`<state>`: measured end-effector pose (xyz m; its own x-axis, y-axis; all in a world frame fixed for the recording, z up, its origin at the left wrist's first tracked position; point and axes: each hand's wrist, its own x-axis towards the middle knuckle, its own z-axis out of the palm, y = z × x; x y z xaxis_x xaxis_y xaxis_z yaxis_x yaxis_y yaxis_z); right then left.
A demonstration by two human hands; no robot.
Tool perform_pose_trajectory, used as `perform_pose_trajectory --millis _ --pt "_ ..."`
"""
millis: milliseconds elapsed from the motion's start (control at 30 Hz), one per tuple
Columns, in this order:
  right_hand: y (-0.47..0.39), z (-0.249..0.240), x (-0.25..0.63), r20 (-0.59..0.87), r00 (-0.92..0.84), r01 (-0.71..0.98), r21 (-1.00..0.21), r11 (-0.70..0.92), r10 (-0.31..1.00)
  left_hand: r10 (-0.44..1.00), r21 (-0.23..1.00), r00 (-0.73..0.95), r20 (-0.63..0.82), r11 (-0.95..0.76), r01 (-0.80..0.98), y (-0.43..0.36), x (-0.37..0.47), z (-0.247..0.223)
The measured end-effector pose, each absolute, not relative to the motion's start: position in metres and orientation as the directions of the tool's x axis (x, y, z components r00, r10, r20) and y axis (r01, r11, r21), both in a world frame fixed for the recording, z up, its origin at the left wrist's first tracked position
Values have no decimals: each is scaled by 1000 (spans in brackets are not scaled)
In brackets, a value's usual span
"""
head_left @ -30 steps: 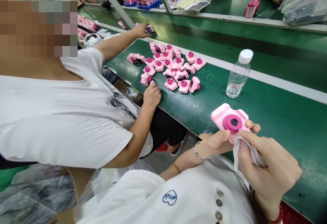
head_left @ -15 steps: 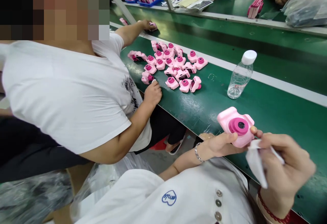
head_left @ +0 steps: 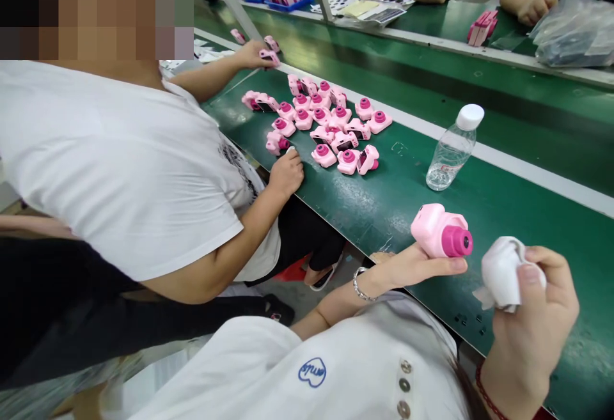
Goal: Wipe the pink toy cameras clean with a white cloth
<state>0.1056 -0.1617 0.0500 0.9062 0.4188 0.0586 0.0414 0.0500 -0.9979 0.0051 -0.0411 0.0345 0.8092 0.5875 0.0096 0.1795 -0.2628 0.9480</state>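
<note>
A pink toy camera (head_left: 434, 231) rests in my left hand (head_left: 419, 266), its thumb along the underside of the magenta lens, which points to the right. My right hand (head_left: 537, 298) pinches a crumpled white cloth (head_left: 501, 273) a little to the right of the camera, with a gap between them. Both are over the near edge of the green table (head_left: 374, 206). Farther left on the table lies a group of several pink cameras (head_left: 340, 116), some lens up, some showing dark screens.
A clear bottle with a white cap (head_left: 453, 151) stands beyond my hands. At the left, a person in a white shirt (head_left: 119, 171) holds a pink camera (head_left: 269, 57) near the rail. Across the belt are people's arms, blue trays (head_left: 288, 1) and a plastic bag (head_left: 575, 30).
The camera in my left hand has turned so its lens faces right. My right hand has drawn the cloth away from it. The neighbour's far hand has moved left with a camera.
</note>
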Motion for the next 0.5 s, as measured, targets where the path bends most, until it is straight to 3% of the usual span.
perform_pose_trajectory --millis 100,133,267,367,433,500 --pt "-163 39 102 62 924 93 -994 -64 378 412 995 907 -85 79 58 -42 4 40" --pt "-163 38 101 69 930 96 -994 -58 362 404 992 909 -102 115 60 -43 4 41" --pt "-161 35 103 252 947 240 -967 85 200 549 972 832 -74 -149 185 -42 1 41" --pt "-162 31 105 420 839 452 -892 -12 346 459 910 876 -152 -281 305 -38 -1 36" --pt "-163 26 105 412 796 494 -866 -82 444 411 913 898 -160 -285 293 -36 -1 31" --pt "-165 20 104 341 844 427 -894 -134 415 431 945 901 -41 -275 175 -37 -2 24"
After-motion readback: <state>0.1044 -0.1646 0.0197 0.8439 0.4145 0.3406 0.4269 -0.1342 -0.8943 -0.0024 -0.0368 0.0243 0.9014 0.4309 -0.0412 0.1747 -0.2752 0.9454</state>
